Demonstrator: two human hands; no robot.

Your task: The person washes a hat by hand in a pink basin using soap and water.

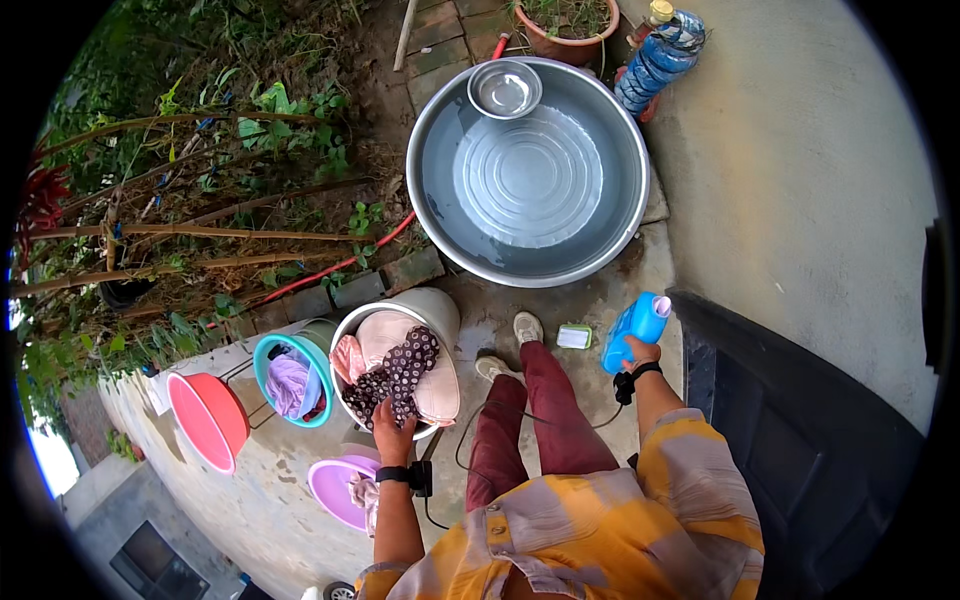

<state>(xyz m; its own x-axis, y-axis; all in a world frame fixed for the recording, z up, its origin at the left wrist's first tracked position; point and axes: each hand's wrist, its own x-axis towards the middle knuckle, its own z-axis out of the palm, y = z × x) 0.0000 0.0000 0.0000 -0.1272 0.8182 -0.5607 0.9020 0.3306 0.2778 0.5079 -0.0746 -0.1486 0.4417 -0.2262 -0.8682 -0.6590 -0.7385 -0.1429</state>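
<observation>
My right hand (642, 354) curled round blue plastic bottle (628, 325), long axis slanting forward-right, capped end away. My left hand (392, 430) touches dark flower-patterned cloth (408, 362) in round whitish bucket (440, 312); cannot tell if pinching.

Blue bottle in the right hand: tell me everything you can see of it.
The blue bottle looks like plastic, with a pale lilac top. It is held tilted over the concrete ground, its top leaning right in the picture. The right hand grips it, hiding part. Whether it is closed, and how full, cannot be told.
</observation>
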